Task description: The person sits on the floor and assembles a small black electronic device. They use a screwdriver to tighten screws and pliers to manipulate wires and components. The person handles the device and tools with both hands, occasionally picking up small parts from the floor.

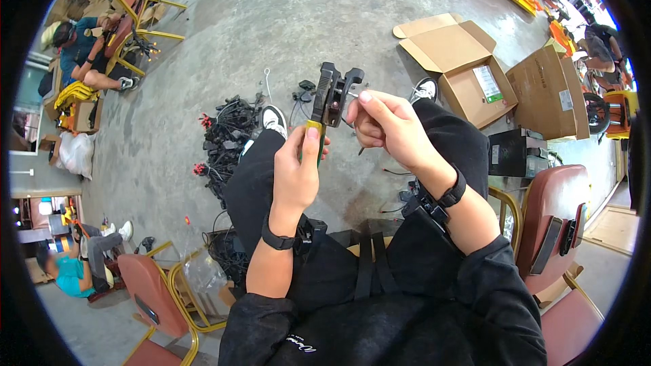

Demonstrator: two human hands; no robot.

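Upright in front of me, my left hand [299, 164] is closed around the yellow-and-green handle of a hand tool [313, 132]. At its upper end is a black part [333, 98] with a ridged side and a hooked arm; whether the two are one piece I cannot tell. Just right of it, my right hand [390, 125] is closed, thumb against curled fingers, with a thin pale piece [352, 95] at the fingertips. The inside of that grip is hidden. A dark thin end shows below the right fingers.
A heap of black cables with connectors [234, 132] lies on the floor left of my legs. At right are an open cardboard box [471, 105], a closed-in carton [546, 91], a black case [519, 152] and a red chair [553, 210]. Two people sit at left.
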